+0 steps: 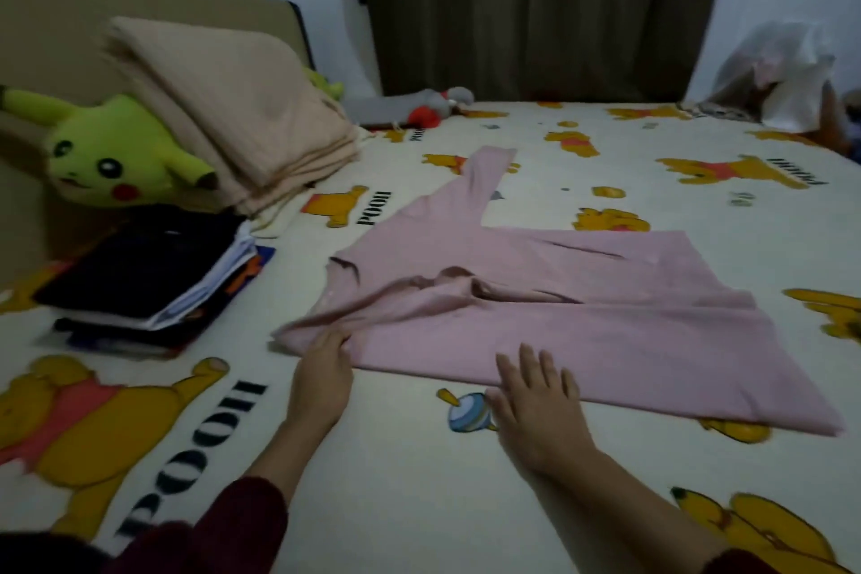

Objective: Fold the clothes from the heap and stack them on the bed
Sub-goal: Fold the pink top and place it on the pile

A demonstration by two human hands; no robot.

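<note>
I have a soft pink knit long-sleeved top spread across the bed with its cream cartoon-bear sheet, neckline to my left, hem to my right, the far sleeve angled up and away. My left hand pinches the near sleeve where it lies bunched at the shoulder, fingers curled into the cloth; my right hand lies flat with fingers spread on the near edge, pinning it down. So this one is only laid out, no fold made, as I judge it. To my left a stack of folded dark and white clothes already sits on the sheet, so part of the job is done. What may be the heap, a pale bundle at the far right corner, is too dim to read.
</note>
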